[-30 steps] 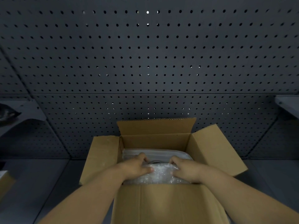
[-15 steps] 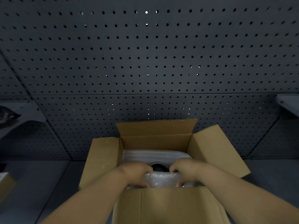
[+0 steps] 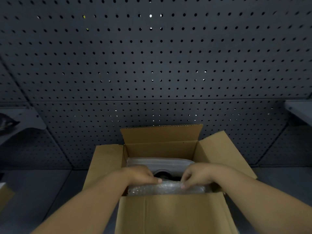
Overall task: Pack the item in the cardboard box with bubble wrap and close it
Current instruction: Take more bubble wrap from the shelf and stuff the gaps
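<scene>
From my head camera, both my hands are down inside the open cardboard box. My left hand has its fingers curled onto the top edge of the bubble wrap, and my right hand pinches the same edge with its fingertips. The wrap lies along the near wall of the box. Past it sits the item, pale and plastic-covered with a dark round part between my hands; I cannot tell what it is. All four flaps stand open: the far one upright, the left flap and right flap splayed outward, the near one toward me. The box rests on a dark grey table. Behind it rises a dark pegboard wall, with a shelf at the right edge.
</scene>
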`<state>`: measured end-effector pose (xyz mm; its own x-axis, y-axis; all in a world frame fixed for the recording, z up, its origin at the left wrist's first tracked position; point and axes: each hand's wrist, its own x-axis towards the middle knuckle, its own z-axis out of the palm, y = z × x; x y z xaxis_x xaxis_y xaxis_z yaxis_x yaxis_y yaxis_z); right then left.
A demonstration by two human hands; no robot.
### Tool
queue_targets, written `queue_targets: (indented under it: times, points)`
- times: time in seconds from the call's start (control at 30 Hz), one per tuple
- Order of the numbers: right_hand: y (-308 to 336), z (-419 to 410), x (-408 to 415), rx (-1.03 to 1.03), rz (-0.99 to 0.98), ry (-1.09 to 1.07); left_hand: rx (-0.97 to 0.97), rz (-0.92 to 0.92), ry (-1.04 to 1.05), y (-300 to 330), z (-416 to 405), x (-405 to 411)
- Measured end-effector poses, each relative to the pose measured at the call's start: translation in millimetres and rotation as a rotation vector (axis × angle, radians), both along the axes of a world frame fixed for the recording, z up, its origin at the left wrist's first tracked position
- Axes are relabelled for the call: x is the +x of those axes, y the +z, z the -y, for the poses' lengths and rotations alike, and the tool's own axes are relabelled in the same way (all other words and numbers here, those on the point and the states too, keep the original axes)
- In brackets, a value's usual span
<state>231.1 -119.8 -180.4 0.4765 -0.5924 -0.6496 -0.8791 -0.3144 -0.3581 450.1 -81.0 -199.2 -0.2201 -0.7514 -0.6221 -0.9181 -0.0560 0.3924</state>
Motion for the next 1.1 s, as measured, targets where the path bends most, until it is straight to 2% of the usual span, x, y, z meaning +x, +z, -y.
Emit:
queue_targets:
  times: [0.17, 0.37, 0.6, 0.9, 1.1]
  points:
    - [-6, 2, 1, -0.048, -0.008, -0.019, -0.141, -0.014, -0.007, -3, 2, 1]
    - [-10, 0, 7, 0.004, -0.023, -0.018, -0.073, 0.087, -0.079, -6, 4, -1]
    - [-19, -3, 17, -0.069, 0.032, -0.012, -0.137, 0.136, -0.215, -3, 0, -15]
    - [-25, -11, 27, -0.226, -0.079, 0.171, -0.246, 0.308, -0.389, -11, -5, -24]
    - [-24, -6, 16, -0.219, -0.149, 0.265, -0.208, 0.228, -0.339, -6, -1, -16]
